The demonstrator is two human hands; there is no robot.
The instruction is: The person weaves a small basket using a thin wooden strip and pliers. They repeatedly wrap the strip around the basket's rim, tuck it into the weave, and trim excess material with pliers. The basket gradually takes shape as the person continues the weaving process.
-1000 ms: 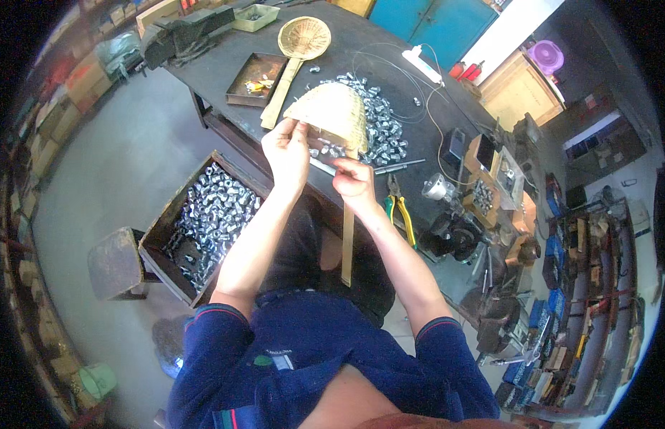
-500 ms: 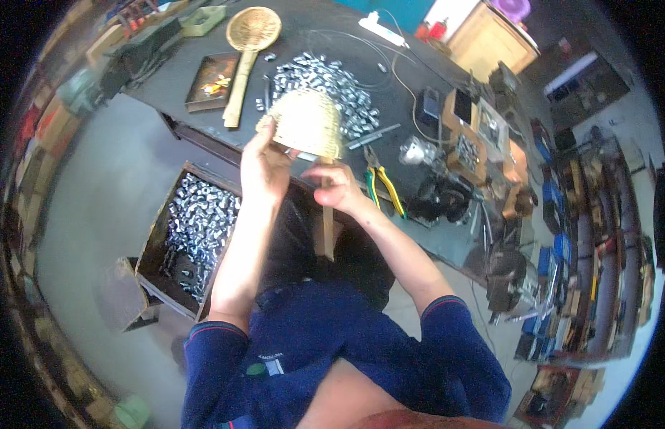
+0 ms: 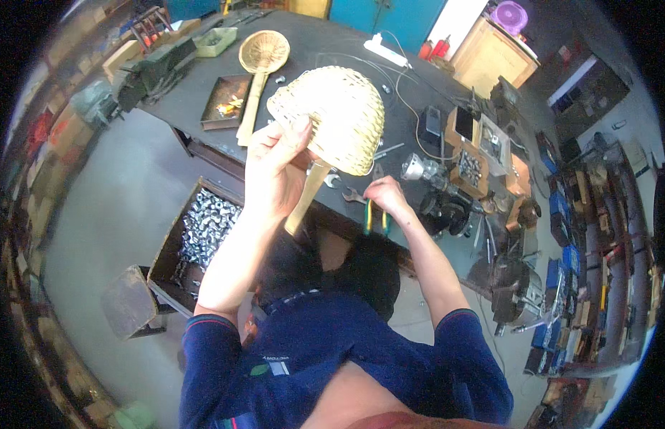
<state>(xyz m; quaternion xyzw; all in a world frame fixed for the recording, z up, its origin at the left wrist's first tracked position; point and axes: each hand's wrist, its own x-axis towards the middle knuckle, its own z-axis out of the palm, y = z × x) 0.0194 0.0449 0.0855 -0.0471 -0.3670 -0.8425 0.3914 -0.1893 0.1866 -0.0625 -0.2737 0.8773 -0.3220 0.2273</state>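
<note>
Workbench, seen from just behind the person's shoulder. The left hand [image 3: 279, 171] grips a woven scoop [image 3: 339, 118] at the edge of its bowl, thumb pressed on the weave and the other fingers behind it, with no visible gap. The scoop is raised above the near edge of the bench [image 3: 311, 43], rounded side up, its flat handle [image 3: 307, 193] slanting down toward the person. The right hand [image 3: 386, 194] has its fingers bent over the pliers [image 3: 369, 218], whose yellow-and-green handles show below it; from here I cannot tell whether the fingers are closed firmly. An open-ended spanner [image 3: 354, 194] lies just left of that hand. Farther back, a second scoop [image 3: 264, 52] rests with its hollow upward beside a dark tray [image 3: 206, 114]. At lower left, a crate [image 3: 176, 227] holds shiny metal fittings [image 3: 207, 222]. Markings: the navy shirt [image 3: 325, 329] bears a short line of pale lettering beside a green shape and a light patch; any print on the blue boxes [image 3: 559, 218], shelved at right, is too small to tell.
</note>
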